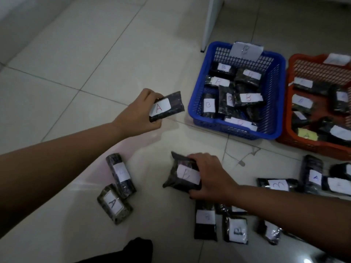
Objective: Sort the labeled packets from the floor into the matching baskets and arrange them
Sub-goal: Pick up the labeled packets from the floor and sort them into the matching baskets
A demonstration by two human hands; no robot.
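Note:
My left hand (137, 112) grips a dark packet labelled A (168, 107), held above the floor left of the blue basket (197, 103). That basket carries a B tag and holds several B packets. My right hand (208, 176) grips a dark packet labelled B (182, 175) low over the floor. To the right stands a red basket (290, 133) with several packets, one showing an A label. Loose packets lie on the tiles: an A packet (114, 204), another beside it (121, 175), B packets (206, 223) (236, 229) near my right arm, and more at the right (278, 185).
A white furniture leg (209, 23) stands behind the blue basket. A thin cracked line marks the tile (239, 158) in front of the baskets. A dark piece of clothing (133, 251) shows at the bottom edge. Bare tiled floor stretches to the left and back.

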